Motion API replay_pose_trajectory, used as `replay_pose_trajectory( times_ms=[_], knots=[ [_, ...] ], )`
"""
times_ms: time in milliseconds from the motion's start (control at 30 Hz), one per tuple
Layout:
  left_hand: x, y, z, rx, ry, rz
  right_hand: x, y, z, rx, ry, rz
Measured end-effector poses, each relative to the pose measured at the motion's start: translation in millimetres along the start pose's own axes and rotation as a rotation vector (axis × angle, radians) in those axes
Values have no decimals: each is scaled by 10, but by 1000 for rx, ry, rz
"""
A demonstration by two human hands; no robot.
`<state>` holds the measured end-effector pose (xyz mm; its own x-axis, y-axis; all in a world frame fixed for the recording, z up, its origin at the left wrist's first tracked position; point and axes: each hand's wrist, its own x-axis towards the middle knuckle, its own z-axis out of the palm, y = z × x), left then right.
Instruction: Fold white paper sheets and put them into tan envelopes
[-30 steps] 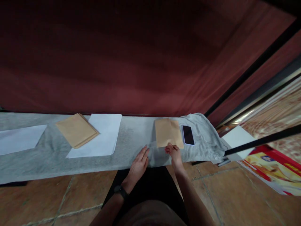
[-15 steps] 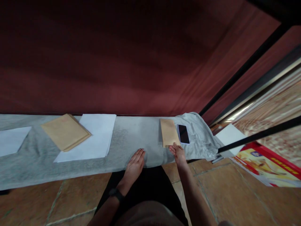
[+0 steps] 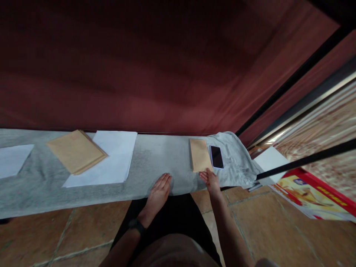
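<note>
My left hand (image 3: 160, 190) lies flat on the front edge of the grey cloth (image 3: 155, 155), palm down, fingers stretched out, holding nothing. My right hand (image 3: 209, 180) is at the near edge of a brown envelope (image 3: 200, 155), its fingertips touching the lower right corner; the fingers are apart and I cannot make out a grip. Just right of the envelope lies a phone (image 3: 217, 157) with a dark screen. To the left, several brown envelopes (image 3: 76, 152) are stacked, partly over white paper sheets (image 3: 112, 159).
Another white sheet (image 3: 13, 160) lies at the far left. A dark red curtain (image 3: 155, 92) hangs behind the cloth. Black bars (image 3: 306, 160) cross the right side, near a white box (image 3: 271, 163) and a red and yellow box (image 3: 314, 194) on the tiled floor.
The view has shifted slightly, so the papers and envelopes on the left appear a little higher. Both hands have stayed in nearly the same place.
</note>
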<state>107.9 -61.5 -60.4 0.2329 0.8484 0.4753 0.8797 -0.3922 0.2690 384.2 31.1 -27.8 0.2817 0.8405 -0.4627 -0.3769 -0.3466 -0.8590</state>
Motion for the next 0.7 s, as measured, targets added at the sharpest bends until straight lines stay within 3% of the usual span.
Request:
replay_pose_trajectory(
  times_ms=[467,700],
  knots=[
    [9,14,-34,-70,-32,-41,-137,1,-135,-135,-53,11],
    [-7,11,-16,-44,-42,-48,-195,75,-38,-229,-18,-92]
  ],
)
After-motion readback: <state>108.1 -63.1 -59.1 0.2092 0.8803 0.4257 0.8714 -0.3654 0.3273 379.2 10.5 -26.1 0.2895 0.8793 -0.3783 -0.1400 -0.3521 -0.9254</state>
